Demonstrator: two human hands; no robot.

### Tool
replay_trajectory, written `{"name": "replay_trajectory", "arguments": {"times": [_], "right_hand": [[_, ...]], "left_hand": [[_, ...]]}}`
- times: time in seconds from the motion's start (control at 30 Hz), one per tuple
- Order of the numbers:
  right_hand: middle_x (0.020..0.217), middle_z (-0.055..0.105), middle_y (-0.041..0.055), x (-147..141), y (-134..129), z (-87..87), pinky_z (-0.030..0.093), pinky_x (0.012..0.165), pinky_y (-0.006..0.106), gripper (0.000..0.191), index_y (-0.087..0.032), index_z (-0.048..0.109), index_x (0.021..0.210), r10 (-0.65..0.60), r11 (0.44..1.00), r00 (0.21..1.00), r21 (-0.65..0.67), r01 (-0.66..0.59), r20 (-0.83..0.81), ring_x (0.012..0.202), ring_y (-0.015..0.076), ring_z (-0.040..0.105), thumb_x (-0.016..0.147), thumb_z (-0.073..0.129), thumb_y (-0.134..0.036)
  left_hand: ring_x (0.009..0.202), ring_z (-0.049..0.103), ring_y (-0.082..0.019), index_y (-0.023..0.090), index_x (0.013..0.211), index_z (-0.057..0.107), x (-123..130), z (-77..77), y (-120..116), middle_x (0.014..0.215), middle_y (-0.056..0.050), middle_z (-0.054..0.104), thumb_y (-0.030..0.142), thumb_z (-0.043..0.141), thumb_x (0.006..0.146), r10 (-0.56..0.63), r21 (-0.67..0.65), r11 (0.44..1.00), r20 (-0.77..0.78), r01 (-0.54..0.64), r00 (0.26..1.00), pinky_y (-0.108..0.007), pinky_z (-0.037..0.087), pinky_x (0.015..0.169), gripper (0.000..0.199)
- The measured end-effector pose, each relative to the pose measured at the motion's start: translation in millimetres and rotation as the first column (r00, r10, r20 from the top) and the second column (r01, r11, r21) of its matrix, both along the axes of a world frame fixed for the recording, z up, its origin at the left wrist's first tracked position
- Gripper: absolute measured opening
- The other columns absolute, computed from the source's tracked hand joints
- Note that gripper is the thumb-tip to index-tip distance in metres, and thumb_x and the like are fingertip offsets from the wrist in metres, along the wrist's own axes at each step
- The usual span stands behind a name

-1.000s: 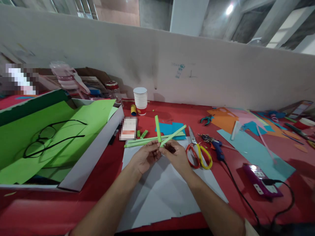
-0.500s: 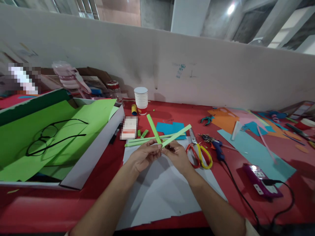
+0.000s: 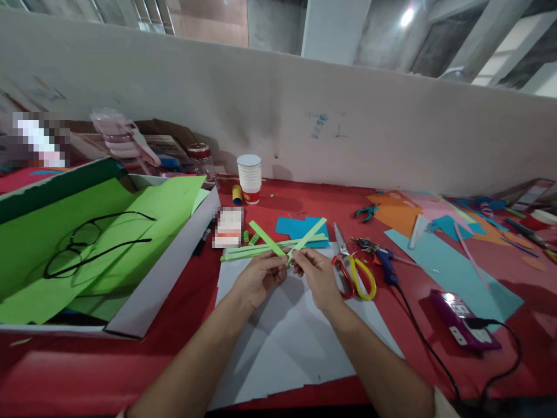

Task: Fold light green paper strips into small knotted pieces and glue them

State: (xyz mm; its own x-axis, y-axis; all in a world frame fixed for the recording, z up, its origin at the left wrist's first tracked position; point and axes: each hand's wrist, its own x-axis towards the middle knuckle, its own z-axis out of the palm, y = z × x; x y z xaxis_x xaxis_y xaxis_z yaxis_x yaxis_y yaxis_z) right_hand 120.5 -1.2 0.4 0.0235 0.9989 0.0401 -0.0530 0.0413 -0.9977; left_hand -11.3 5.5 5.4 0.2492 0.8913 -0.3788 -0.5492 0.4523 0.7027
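Two light green paper strips meet in a V between my hands, above white paper (image 3: 296, 342). My left hand (image 3: 260, 277) pinches the lower end of the left strip (image 3: 266, 237). Against the lower part of the right strip (image 3: 311, 235), my right hand (image 3: 315, 276) has its thumb and fingers closed. The fingertips nearly touch and hide part of where the strips meet. More green strips (image 3: 243, 252) lie just beyond, beside a blue paper piece (image 3: 300, 225).
Scissors (image 3: 354, 270), a glue gun (image 3: 385, 264) and a purple device (image 3: 463, 322) with cables lie right. A box (image 3: 174, 270) holding green sheets and glasses (image 3: 82, 244) stands left. Paper cups (image 3: 249, 179) stand behind; pliers (image 3: 366, 213) and coloured paper (image 3: 452, 273) lie farther right.
The left strip's top has tilted left and down, and the right strip's tip has moved left. My right hand's fingers have shifted up onto the right strip.
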Motion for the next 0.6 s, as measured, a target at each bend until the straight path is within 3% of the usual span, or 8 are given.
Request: {"name": "replay_trajectory", "arguments": {"times": [0.2, 0.37, 0.43, 0.5, 0.6], "right_hand": [[0.054, 0.051, -0.0037, 0.6, 0.4, 3.1, 0.035, 0.051, 0.022, 0.026, -0.018, 0.058, 0.060, -0.057, 0.998, 0.998, 0.017, 0.057, -0.018, 0.052, 0.0094, 0.045, 0.077, 0.060, -0.038], [0.059, 0.053, -0.0021, 4.8, 1.8, 0.4, 0.036, 0.051, 0.023, 0.024, -0.018, 0.062, 0.071, -0.104, 0.993, 0.993, 0.042, 0.106, -0.046, 0.053, 0.0105, 0.047, 0.081, 0.055, -0.039], [0.067, 0.056, -0.0013, 4.4, -0.1, 0.1, 0.040, 0.055, 0.024, 0.016, -0.019, 0.063, 0.082, -0.055, 0.991, 0.998, 0.123, 0.050, 0.034, 0.058, 0.0113, 0.050, 0.078, 0.060, -0.035], [0.077, 0.058, -0.0001, 2.5, -3.0, 0.8, 0.043, 0.058, 0.025, 0.020, -0.022, 0.064, 0.091, -0.020, 0.976, 0.985, 0.216, -0.018, 0.173, 0.063, 0.0120, 0.052, 0.073, 0.066, -0.030], [0.083, 0.060, 0.0017, -0.7, -6.8, 2.8, 0.043, 0.056, 0.025, 0.020, -0.023, 0.065, 0.091, -0.048, 0.950, 0.938, 0.304, -0.063, 0.343, 0.063, 0.0131, 0.052, 0.071, 0.068, -0.028]], "left_hand": [[0.054, 0.055, -0.008, 0.013, 0.081, 0.070, -0.1, 5.8, -1.4, 0.062, -0.001, 0.063, 0.004, 0.070, 0.060, 0.009, -0.057, 0.998, 0.033, -0.007, 0.999, -0.021, 0.047, 0.058, 0.023], [0.054, 0.056, -0.009, 0.013, 0.064, 0.063, -1.2, 5.7, 0.7, 0.058, -0.002, 0.060, 0.002, 0.067, 0.062, 0.067, -0.115, 0.992, 0.135, -0.052, 0.989, -0.021, 0.049, 0.058, 0.012], [0.052, 0.055, -0.008, 0.012, 0.061, 0.061, -1.6, 6.1, 1.3, 0.057, -0.002, 0.059, 0.001, 0.065, 0.063, 0.091, -0.152, 0.986, 0.142, -0.069, 0.986, -0.021, 0.050, 0.057, 0.012], [0.049, 0.053, -0.007, 0.012, 0.062, 0.062, -1.7, 6.2, 1.4, 0.055, -0.001, 0.058, 0.002, 0.064, 0.064, 0.099, -0.160, 0.984, 0.140, -0.076, 0.985, -0.021, 0.049, 0.055, 0.011], [0.047, 0.051, -0.007, 0.013, 0.063, 0.062, -1.6, 4.9, 1.0, 0.053, 0.002, 0.055, 0.005, 0.066, 0.062, 0.083, -0.124, 0.990, 0.126, -0.067, 0.989, -0.020, 0.048, 0.053, 0.009]]}}
